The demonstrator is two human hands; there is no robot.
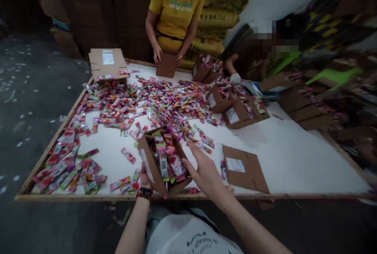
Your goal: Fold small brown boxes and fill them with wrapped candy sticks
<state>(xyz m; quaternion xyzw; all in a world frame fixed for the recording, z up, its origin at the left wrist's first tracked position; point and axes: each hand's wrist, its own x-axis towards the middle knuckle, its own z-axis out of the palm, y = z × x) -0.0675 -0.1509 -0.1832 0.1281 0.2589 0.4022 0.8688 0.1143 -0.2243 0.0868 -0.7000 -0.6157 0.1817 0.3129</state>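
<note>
**Carton Held Over Near Table Edge**

The left hand (pixel 144 177) grips the open cardboard carton (pixel 151 163) from below and is partly hidden by it. The carton stands tilted over the near edge of the white-topped table (pixel 118 197) and is filled with wrapped stick packets (pixel 163 163). The right hand (pixel 204 175) is open with fingers spread, its thumb just beside the carton's right side. Loose packets (pixel 123 104) lie scattered across the table. A flat cardboard sheet (pixel 244 167) lies near the near edge, right of the carton. At the far edge, a co-worker's hand (pixel 157 54) touches a second cardboard sheet (pixel 166 65). At the right edge, another co-worker's white-gloved hand (pixel 235 78) is near two open cartons (pixel 232 112).
</note>
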